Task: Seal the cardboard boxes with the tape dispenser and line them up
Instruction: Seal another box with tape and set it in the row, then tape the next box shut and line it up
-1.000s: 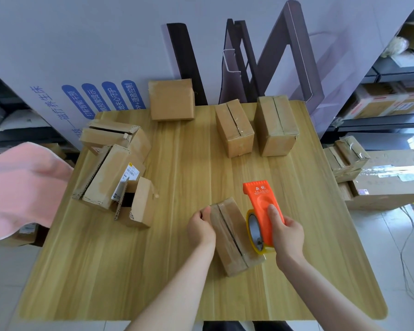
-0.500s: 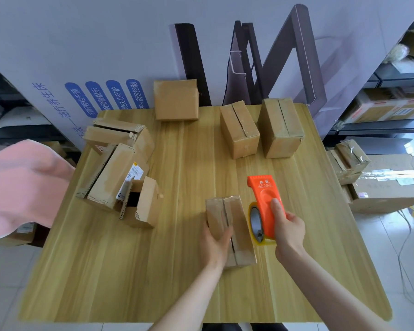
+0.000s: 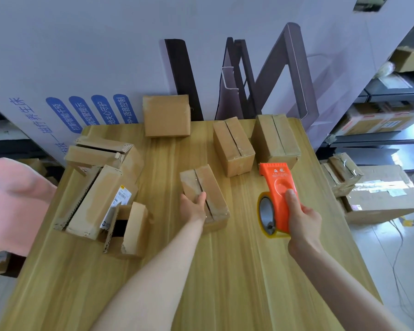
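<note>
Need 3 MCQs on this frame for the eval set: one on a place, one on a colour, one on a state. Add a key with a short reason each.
1. Where is the tape dispenser?
A. in the right hand, over the table
B. lying on top of a box
C. on the floor

2. What colour is its body?
A. blue
B. orange
C. black

3. The box under the left hand has its top flaps:
A. standing open
B. torn off
C. folded down

Key:
1 A: the right hand grips it above the table's right side.
2 B: the plastic shell is orange.
3 C: both flaps lie flat and meet at a seam along the top.
</note>
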Motion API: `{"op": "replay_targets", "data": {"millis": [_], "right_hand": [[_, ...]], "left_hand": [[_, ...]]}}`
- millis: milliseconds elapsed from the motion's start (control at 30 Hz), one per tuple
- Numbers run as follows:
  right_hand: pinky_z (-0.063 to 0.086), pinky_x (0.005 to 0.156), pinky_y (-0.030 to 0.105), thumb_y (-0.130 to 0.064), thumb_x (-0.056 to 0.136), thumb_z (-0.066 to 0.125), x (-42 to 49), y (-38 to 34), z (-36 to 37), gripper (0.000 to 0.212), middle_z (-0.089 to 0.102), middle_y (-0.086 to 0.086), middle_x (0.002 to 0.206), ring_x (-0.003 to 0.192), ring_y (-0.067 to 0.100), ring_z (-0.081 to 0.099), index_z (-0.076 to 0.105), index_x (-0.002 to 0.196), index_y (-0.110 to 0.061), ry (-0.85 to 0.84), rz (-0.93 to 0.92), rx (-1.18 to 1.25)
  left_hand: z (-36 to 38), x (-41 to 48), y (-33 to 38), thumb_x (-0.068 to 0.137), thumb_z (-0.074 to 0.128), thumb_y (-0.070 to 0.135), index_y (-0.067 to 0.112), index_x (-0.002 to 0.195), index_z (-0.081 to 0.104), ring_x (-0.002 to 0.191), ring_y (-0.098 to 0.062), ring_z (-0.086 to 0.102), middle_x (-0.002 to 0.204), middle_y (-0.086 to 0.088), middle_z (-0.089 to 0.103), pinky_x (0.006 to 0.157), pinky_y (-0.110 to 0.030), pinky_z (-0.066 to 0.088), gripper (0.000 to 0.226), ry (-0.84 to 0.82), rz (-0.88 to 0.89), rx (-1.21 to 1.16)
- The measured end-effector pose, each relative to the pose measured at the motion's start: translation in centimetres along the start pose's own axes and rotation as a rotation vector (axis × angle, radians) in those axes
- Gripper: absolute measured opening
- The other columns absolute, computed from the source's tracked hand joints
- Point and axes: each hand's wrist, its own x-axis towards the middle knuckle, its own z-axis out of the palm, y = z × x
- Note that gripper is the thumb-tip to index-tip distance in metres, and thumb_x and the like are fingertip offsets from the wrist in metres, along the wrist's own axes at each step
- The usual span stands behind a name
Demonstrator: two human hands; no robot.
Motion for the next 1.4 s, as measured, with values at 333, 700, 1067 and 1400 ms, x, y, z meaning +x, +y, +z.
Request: {"op": "replay_targets", "data": {"millis": [333, 700, 1067, 1400], "right_hand": [[0.037, 0.052, 0.027, -0.037, 0.091, 0.062, 10.2, -6.3, 5.1, 0.039, 0.053, 0.006, 0.062, 0.054, 0.016, 0.047, 0.060, 0.074, -0.002, -0.119, -0.120, 0.001], [0.038, 0.037, 0.016, -0.033, 0.092, 0.060, 16.8, -8.7, 8.5, 0.038, 0.051, 0.001, 0.051, 0.048, 0.016, 0.048, 0.056, 0.071, -0.002, -0.172, -0.150, -0.007], [0.042, 0.042, 0.021, -0.035, 0.093, 0.060, 14.8, -9.0, 14.2, 0.044, 0.054, 0.012, 0.062, 0.052, 0.023, 0.048, 0.059, 0.073, 0.004, -0.240, -0.188, -0.003], [0.041, 0.031, 0.019, -0.033, 0.092, 0.058, 8.8, -7.2, 21.4, 0.037, 0.059, 0.010, 0.056, 0.035, 0.008, 0.052, 0.062, 0.074, 0.000, -0.227, -0.204, 0.040]], "left_hand": [[3.7, 8.7, 6.8, 0.094, 0.057, 0.040, 0.010, 0.150, 0.020, 0.132, -0.031, 0.043, 0.148, -0.010, 0.041, 0.102, -0.038, 0.039, 0.074, 0.052, 0.019, 0.030], [8.7, 14.4, 11.6, 0.092, 0.056, 0.045, 0.012, 0.153, 0.012, 0.141, -0.029, 0.030, 0.156, -0.008, 0.026, 0.109, -0.039, 0.032, 0.082, -0.024, 0.104, 0.175], [3.0, 19.1, 13.8, 0.092, 0.053, 0.049, 0.016, 0.149, 0.028, 0.137, -0.021, 0.038, 0.150, -0.003, 0.039, 0.109, -0.036, 0.034, 0.070, 0.117, 0.369, 0.300], [-7.5, 31.1, 20.9, 0.099, 0.048, 0.029, 0.015, 0.147, 0.033, 0.138, -0.021, 0.036, 0.153, -0.002, 0.034, 0.108, -0.037, 0.037, 0.052, 0.155, 0.849, 0.910]]}}
